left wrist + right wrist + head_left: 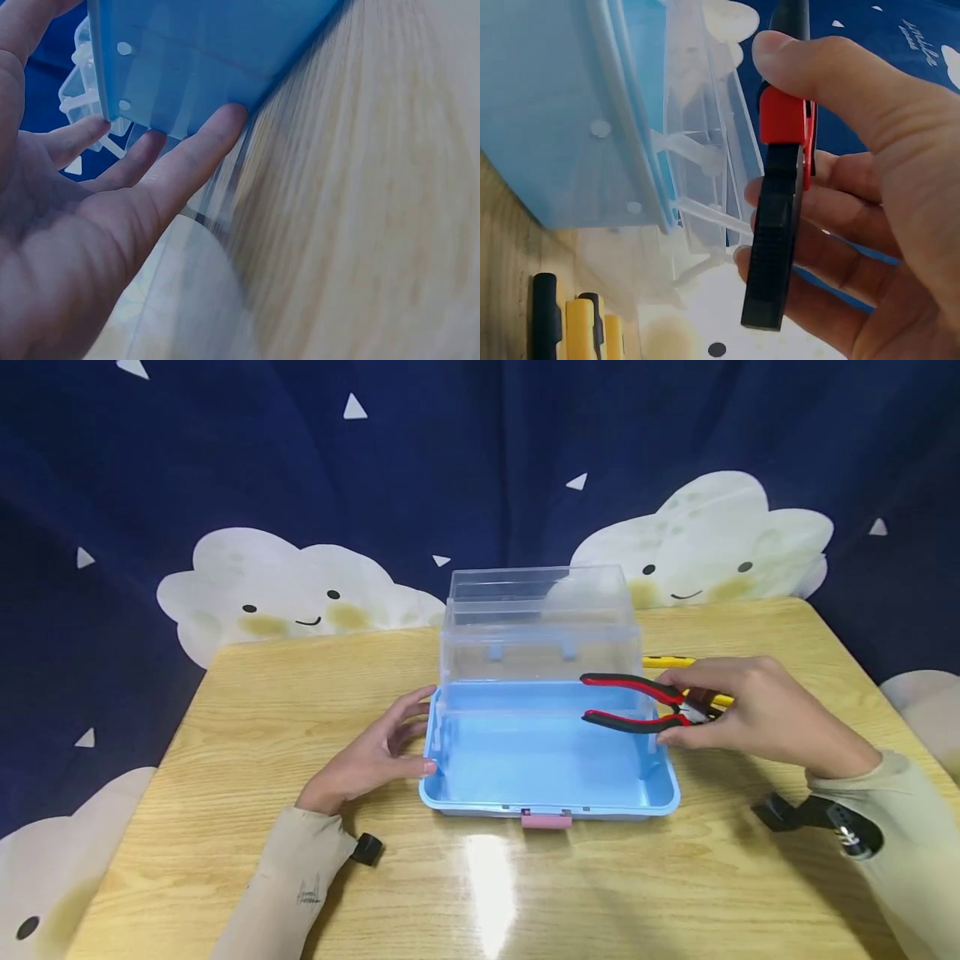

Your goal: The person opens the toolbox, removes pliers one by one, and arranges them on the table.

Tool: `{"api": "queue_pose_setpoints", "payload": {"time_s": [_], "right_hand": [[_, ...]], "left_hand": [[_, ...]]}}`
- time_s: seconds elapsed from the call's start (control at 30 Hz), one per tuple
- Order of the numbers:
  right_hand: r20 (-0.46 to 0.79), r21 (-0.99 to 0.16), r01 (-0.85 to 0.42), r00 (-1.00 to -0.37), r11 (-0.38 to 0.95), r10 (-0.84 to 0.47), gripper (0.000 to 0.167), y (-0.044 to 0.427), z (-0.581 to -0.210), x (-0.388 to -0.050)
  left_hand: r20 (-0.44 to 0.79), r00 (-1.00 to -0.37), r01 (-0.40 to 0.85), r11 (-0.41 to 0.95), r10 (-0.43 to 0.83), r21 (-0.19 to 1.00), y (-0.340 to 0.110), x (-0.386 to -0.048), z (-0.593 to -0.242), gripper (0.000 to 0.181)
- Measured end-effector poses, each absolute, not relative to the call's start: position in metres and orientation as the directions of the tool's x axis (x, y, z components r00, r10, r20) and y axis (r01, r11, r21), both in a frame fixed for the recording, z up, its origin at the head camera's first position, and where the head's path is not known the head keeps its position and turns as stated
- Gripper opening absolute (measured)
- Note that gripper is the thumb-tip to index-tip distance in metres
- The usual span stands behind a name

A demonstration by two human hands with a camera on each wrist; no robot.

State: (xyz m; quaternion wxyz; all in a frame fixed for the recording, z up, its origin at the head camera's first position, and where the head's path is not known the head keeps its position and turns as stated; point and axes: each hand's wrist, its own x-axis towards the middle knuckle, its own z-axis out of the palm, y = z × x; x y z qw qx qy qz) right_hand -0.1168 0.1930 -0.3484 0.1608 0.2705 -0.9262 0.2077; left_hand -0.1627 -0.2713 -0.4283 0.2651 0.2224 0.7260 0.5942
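A light-blue plastic box [480,807] stands on the table with its clear lid [540,618] raised at the back. My left hand [375,764] touches the box's left side, thumb at the rim and fingers spread along the outer wall. Over the box's right end, my right hand [757,714] grips pliers [630,724] by their jaw end. The pliers' red-and-black handles point left, spread apart above the box's inside. In the right wrist view, the thumb presses one side of the pliers [784,120], with fingers on the other.
Yellow-and-black tools [667,662] lie on the wooden table [315,685] right of the box, partly hidden by my right hand. A pink latch [546,820] hangs at the box's front. Behind the table hangs a dark blue cloth [480,468] with clouds.
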Motion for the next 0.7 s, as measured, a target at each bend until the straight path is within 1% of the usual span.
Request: {"api": "queue_pose_setpoints", "payload": {"time_s": [0.1, 0.2, 0.27, 0.47, 0.57, 0.7], "right_hand": [[0.448, -0.283, -0.578, -0.785, 0.765, -0.427, 0.067, 0.202, -0.352, -0.110], [0.481, -0.258, -0.585, -0.768, 0.769, -0.423, 0.067, 0.211, -0.355, -0.106], [0.493, -0.261, -0.583, -0.765, 0.769, -0.413, 0.066, 0.217, -0.357, -0.105], [0.494, -0.289, -0.561, -0.782, 0.776, -0.381, 0.065, 0.227, -0.363, -0.106], [0.485, -0.282, -0.557, -0.785, 0.781, -0.384, 0.066, 0.231, -0.364, -0.108], [0.479, -0.279, -0.547, -0.791, 0.789, -0.380, 0.066, 0.238, -0.367, -0.111]], "left_hand": [[-0.124, -0.757, 0.001, 0.191, 0.642, 0.982, -0.270, -0.163, -0.428, 0.099], [-0.128, -0.758, 0.005, 0.202, 0.639, 0.979, -0.269, -0.163, -0.428, 0.099], [-0.129, -0.760, 0.010, 0.211, 0.637, 0.978, -0.268, -0.163, -0.428, 0.098], [-0.122, -0.758, 0.025, 0.215, 0.640, 0.976, -0.271, -0.164, -0.429, 0.097], [-0.119, -0.758, 0.024, 0.210, 0.642, 0.977, -0.272, -0.164, -0.430, 0.098], [-0.134, -0.757, -0.004, 0.201, 0.640, 0.980, -0.271, -0.164, -0.429, 0.099]]}}
